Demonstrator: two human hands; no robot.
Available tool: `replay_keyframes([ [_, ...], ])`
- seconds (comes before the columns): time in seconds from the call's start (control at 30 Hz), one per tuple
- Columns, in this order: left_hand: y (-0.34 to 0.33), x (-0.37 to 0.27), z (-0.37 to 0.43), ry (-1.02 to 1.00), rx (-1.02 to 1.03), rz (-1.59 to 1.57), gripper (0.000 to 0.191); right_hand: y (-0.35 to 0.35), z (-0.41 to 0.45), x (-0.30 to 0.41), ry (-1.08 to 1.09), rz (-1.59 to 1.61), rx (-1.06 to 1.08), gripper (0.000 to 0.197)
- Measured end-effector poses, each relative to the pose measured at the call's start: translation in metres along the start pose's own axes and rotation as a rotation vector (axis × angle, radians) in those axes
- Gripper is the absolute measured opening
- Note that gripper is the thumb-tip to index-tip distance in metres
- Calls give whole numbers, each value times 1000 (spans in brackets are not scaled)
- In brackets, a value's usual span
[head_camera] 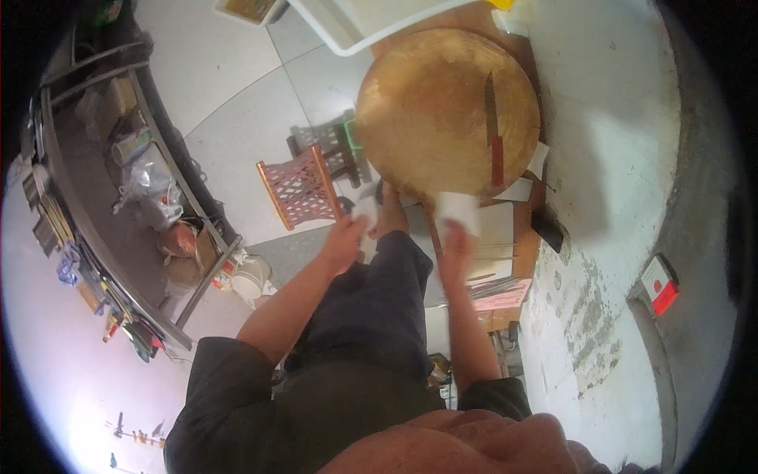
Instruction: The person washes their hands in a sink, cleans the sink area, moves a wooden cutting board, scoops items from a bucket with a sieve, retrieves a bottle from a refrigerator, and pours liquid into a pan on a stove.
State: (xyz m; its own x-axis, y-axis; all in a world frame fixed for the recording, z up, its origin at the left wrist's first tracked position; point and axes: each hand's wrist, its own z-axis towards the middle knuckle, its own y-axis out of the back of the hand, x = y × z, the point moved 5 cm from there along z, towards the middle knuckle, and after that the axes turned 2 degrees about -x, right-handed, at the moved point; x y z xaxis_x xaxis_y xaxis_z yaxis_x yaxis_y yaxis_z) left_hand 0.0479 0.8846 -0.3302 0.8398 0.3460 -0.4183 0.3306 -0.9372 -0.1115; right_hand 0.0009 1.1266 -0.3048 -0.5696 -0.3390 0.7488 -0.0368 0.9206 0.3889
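Note:
In my left hand [343, 242] is a small white piece [365, 208], perhaps tissue or paper, too blurred to tell. My right hand [456, 252] grips a second, larger white piece [459, 208] at the near rim of a thick round wooden chopping block [426, 118]. On the block's right half lies a knife [491, 112] with a dark blade and a red handle, its tip pointing away from me. Both hands are apart from the knife. Motion blur hides how the fingers close on the white pieces.
Left of the block stands a folding stool [302, 189] with a woven seat. A white plastic tray [340, 44] is beyond the block. Thin sticks [497, 288] and a black phone-like object [547, 230] lie at right, by a peeling wall [592, 320]. Far left is a cluttered shelf unit [89, 178].

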Motion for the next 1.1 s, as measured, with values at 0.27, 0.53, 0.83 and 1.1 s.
replay_keyframes([
  [0.27,74,-16,-46,-203,-239,74,27,-166,-105,70,-415,756,779,38],
  [0.53,104,-26,-120,-68,-181,-197,60,-172,-154,183,755,-13,463,31],
  [0.83,62,-103,-258,-630,495,-185,76,-176,-179,240,327,457,533,36],
  [1.1,131,-164,-405,-1223,183,334,45,-160,-303,358,46,593,890,69],
])
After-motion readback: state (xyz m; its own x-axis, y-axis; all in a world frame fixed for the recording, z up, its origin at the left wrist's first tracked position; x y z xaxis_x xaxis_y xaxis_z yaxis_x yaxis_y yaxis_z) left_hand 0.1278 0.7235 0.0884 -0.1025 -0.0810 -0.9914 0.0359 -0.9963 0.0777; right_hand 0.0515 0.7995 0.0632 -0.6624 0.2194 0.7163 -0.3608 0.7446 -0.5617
